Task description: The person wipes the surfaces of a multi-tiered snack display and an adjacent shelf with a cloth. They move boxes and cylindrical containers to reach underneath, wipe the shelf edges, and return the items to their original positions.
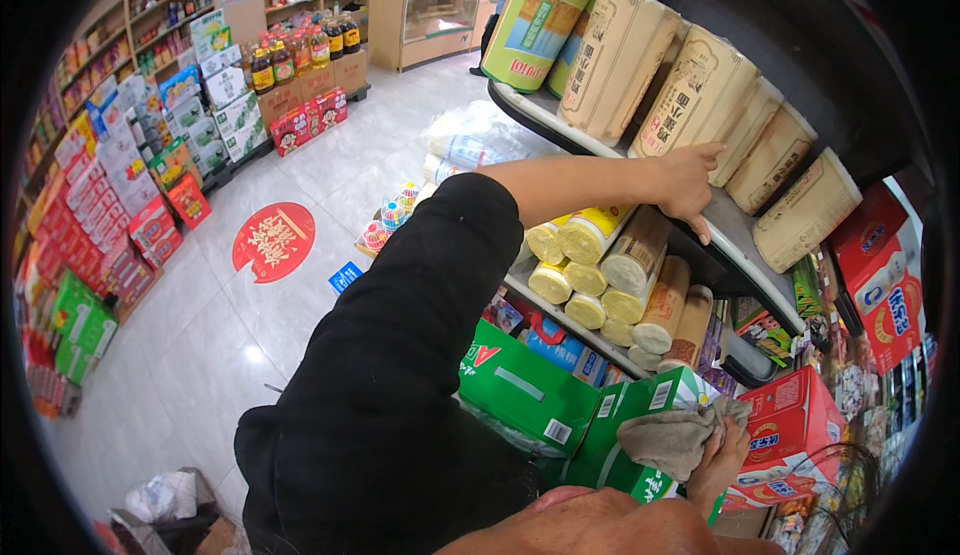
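My left hand (684,180), in a black sleeve (405,292), reaches across to the upper shelf (739,217). Its thumb hangs over the shelf's front edge, and its other fingers are beside the tall beige noodle packs (697,93). Whether they touch a pack is unclear; I see nothing held in it. Lower down, my right hand (721,456) grips a crumpled grey cloth (667,435). The cloth lies over or just in front of a green carton (637,412). Part of that hand is hidden by the cloth.
Rolled noodle packs (592,255) fill the lower shelf. Red cartons (787,427) stand beside the green ones. A large green cylindrical pack (536,22) occupies the upper shelf's far end. Stacked boxes (112,180) and oil bottles (300,52) line the opposite side. Near the counter (435,26) are people.
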The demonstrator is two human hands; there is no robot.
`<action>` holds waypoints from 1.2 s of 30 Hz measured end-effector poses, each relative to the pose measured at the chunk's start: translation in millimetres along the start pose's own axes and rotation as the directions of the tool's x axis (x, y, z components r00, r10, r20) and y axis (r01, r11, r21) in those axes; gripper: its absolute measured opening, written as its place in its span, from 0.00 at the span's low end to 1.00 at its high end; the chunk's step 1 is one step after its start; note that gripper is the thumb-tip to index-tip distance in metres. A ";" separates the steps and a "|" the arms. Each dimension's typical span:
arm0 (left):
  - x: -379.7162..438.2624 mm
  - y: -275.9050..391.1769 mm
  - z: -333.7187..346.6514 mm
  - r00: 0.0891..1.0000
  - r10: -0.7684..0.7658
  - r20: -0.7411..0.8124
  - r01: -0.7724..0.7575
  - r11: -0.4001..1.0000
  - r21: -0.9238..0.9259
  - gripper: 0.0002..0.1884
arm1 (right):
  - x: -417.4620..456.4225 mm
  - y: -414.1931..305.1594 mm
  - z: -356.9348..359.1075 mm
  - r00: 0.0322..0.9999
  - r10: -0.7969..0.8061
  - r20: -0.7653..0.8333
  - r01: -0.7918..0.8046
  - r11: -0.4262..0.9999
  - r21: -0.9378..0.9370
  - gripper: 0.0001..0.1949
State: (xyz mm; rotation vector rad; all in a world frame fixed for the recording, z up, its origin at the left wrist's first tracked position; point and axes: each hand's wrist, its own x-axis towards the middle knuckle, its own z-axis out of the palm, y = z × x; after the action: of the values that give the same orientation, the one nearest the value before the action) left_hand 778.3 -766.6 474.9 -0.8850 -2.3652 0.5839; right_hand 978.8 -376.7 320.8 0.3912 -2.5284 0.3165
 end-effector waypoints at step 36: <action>-40.1 -7.8 36.5 0.906 0.050 -0.420 -0.098 0.991 -0.093 0.35 | 9.0 -8.6 -25.5 0.993 -0.024 0.113 0.009 0.991 0.135 0.22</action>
State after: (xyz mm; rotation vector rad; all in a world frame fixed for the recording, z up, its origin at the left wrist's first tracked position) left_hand 777.7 -807.2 438.2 -1.0379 -1.9947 0.2557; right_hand 987.0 -378.8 347.9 0.4952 -2.6219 0.4728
